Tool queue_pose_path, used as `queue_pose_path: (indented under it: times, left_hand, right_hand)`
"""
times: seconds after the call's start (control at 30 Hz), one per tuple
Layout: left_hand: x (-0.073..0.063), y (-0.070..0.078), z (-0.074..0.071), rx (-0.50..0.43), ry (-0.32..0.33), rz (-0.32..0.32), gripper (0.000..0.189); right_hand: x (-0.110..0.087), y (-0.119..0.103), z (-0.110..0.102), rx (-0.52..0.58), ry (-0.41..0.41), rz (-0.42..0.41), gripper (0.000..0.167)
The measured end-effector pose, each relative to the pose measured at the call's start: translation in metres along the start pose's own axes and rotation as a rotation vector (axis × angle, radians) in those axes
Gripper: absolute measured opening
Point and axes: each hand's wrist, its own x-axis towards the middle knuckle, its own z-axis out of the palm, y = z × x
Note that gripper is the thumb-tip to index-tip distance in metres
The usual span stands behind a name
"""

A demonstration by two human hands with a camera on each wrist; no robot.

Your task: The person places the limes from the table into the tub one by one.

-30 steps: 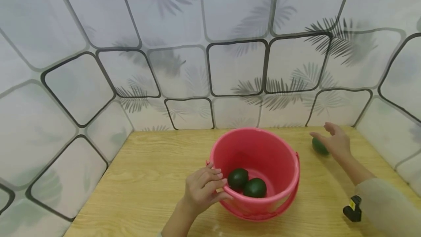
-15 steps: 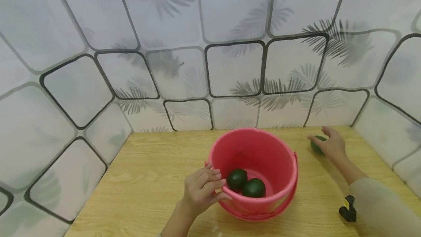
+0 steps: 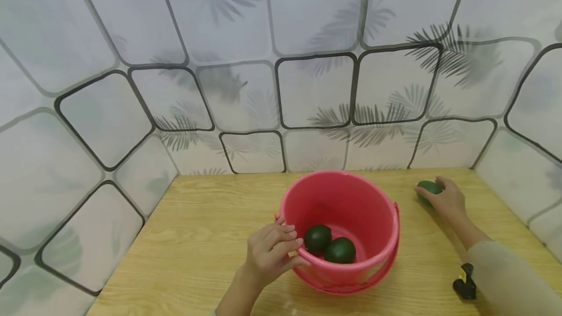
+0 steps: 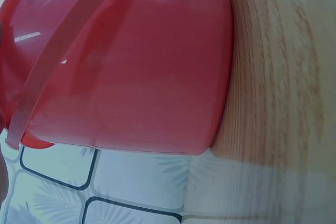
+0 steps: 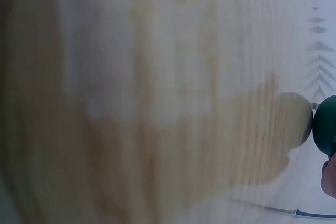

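A pink bucket (image 3: pixel 342 199) stands upright on the wooden table, two dark green avocados (image 3: pixel 340 250) lying inside on its bottom. My left hand (image 3: pixel 270 252) grips the bucket's near left rim. In the left wrist view the bucket's side (image 4: pixel 142 66) and its lowered handle (image 4: pixel 63 45) fill much of the frame. Right of the bucket, at the far side of the table, my right hand (image 3: pixel 450 201) holds another green avocado (image 3: pixel 429 187) between thumb and fingers. The right wrist view catches this avocado (image 5: pixel 326 124) at its edge, touching or nearly touching the tabletop.
A small black object with a yellow mark (image 3: pixel 465 282) lies on the table (image 3: pixel 197 238) beside my right sleeve (image 3: pixel 505 267). Patterned light walls (image 3: pixel 246 96) enclose the table at the back and both sides.
My right hand has come down onto the avocado at the far right and its fingers have closed round it. My left hand and the bucket stay in place.
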Motion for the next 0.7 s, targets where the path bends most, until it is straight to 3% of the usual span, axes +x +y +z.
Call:
queue_pose_path:
  times: [0.7]
  left_hand:
    - [0.0,0.0,-0.001,0.003,-0.005,-0.005,0.04]
  right_hand:
    - [-0.003,0.011,0.013,0.03,-0.072,0.073,0.094]
